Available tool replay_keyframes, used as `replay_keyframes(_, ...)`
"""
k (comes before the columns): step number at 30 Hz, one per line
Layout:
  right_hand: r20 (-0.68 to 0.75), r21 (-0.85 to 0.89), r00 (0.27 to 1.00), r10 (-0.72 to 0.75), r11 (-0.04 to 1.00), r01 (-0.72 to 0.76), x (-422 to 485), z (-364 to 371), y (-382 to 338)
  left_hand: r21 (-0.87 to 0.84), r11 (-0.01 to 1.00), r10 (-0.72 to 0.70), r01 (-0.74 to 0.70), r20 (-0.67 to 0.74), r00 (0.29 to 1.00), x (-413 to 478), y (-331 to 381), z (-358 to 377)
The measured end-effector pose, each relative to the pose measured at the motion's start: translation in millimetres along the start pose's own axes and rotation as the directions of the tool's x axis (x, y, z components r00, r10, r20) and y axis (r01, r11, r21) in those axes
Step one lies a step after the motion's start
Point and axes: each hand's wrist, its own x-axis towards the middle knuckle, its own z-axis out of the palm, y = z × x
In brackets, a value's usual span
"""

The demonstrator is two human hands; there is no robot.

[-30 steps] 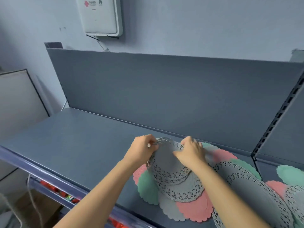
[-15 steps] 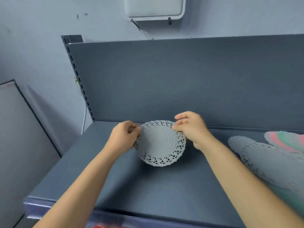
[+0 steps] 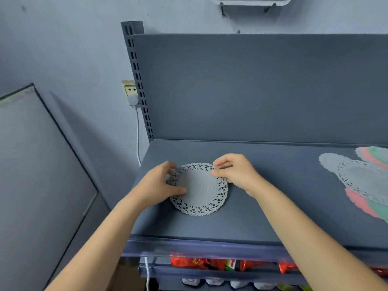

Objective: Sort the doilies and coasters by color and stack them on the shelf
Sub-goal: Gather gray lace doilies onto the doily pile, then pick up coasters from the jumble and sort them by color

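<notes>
Two bare hands at one grey doily [image 3: 201, 192], flat on the left end of the shelf [image 3: 273, 217]. Left hand [image 3: 159, 182]: thumb laid on top of the doily, fingers curled round its left rim, gripping it. Right hand [image 3: 234, 173]: thumb and fingertips pinching the far right rim. Round, with a plain middle and a lace border; cannot tell whether a single sheet or a thin stack.

One mixed heap [image 3: 346, 175] well apart on the same shelf, at the right edge of view and cut off there. Counted in it: two grey on top, one plain grey piece [image 3: 329, 162] with a scalloped edge and one laced grey piece [image 3: 365, 181] overlapping it; two pink rims [image 3: 354, 198], one in front and one behind; two green rims [image 3: 378, 210] likewise. No telling how many more underneath.

One back panel [image 3: 252, 91] behind the shelf, one slotted post [image 3: 136, 80] at its left end. One wall socket [image 3: 128, 89] beside the post, one white plug [image 3: 132, 99] in it, one white cable [image 3: 138, 139] hanging down. One grey board [image 3: 31, 164] leaning at the left. One lower shelf [image 3: 210, 271] beneath, with red snack packets [image 3: 189, 262], number unclear. One white box [image 3: 249, 0] high on the wall, mostly out of view.
</notes>
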Motion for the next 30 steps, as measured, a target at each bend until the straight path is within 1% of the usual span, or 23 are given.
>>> replay_keyframes(1,-0.006,-0.057,1.0,-0.022,0.998,0.022,-1,2,2,0.059,0.998,0.034,-0.034,-0.009,0.999,-3,-3,0)
replay_keyframes(3,-0.013,-0.268,0.996,-0.085,0.96,0.078,-5,3,5,0.194,0.977,0.098,-0.086,-0.05,0.994,-9,-6,-2)
replay_keyframes(5,-0.011,-0.512,0.987,-0.163,0.848,0.134,-11,4,6,0.359,0.928,0.139,-0.094,-0.101,0.985,-14,-7,-3)
replay_keyframes(6,-0.015,-0.59,0.981,-0.195,0.793,0.149,-15,4,6,0.44,0.893,0.163,-0.095,-0.121,0.979,-16,-7,-3)
replay_keyframes(7,-0.019,-0.638,0.975,-0.219,0.754,0.157,-19,4,4,0.497,0.863,0.186,-0.096,-0.135,0.973,-18,-7,-2)
replay_keyframes(9,-0.023,-0.697,0.966,-0.258,0.697,0.169,-27,3,3,0.547,0.829,0.229,-0.111,-0.152,0.961,-21,-4,1)
replay_keyframes(13,-0.015,-0.77,0.965,-0.262,0.619,0.156,-46,-10,2,0.668,0.723,0.318,-0.176,-0.096,0.943,-21,13,6)
replay_keyframes(15,-0.018,-0.778,0.968,-0.249,0.611,0.143,-56,-23,3,0.71,0.667,0.374,-0.227,-0.055,0.926,-18,28,8)
replay_keyframes(18,-0.054,-0.784,0.964,-0.259,0.609,0.12,-70,-49,8,0.727,0.602,0.449,-0.329,0.033,0.893,-9,55,12)
replay_keyframes(20,-0.077,-0.808,0.963,-0.257,0.582,0.09,-78,-72,13,0.695,0.599,0.547,-0.398,0.009,0.837,0,80,23)
replay_keyframes(23,-0.148,-0.837,0.954,-0.26,0.547,0.019,-88,-116,22,0.653,0.594,0.635,-0.47,-0.022,0.772,9,129,41)
replay_keyframes(28,-0.271,-0.822,0.917,-0.294,0.566,-0.061,-99,-201,51,0.631,0.528,0.791,-0.569,-0.122,0.599,24,217,92)
replay_keyframes(30,-0.296,-0.81,0.909,-0.294,0.582,-0.075,-96,-239,69,0.64,0.488,0.828,-0.594,-0.124,0.547,32,253,125)
